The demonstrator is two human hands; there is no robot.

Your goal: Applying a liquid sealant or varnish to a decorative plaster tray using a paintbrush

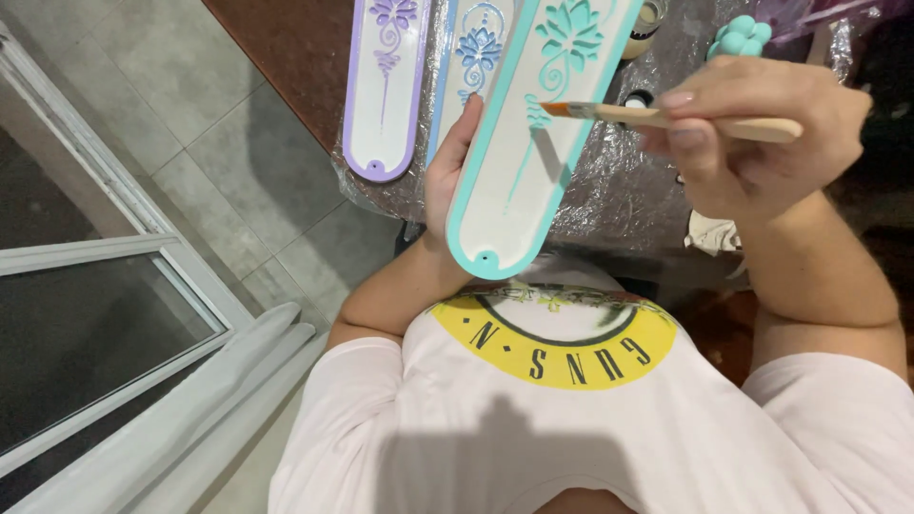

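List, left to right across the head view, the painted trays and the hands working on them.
Purple-rimmed tray → blue-rimmed tray → left hand → teal-rimmed tray → paintbrush → right hand.

Left hand (450, 171) raised from below, palm turned inward, thumb up along one edge and fingers hidden behind what it supports. Left forearm bent sharply at the elbow, rising from the sleeve toward the wrist. Right hand (752, 133) higher and to the right, fingers curled in a pinch, thumb and forefinger pressed together near the tips, knuckles facing up. Right forearm angled down and outward from the wrist, elbow out of view. Hands well apart.
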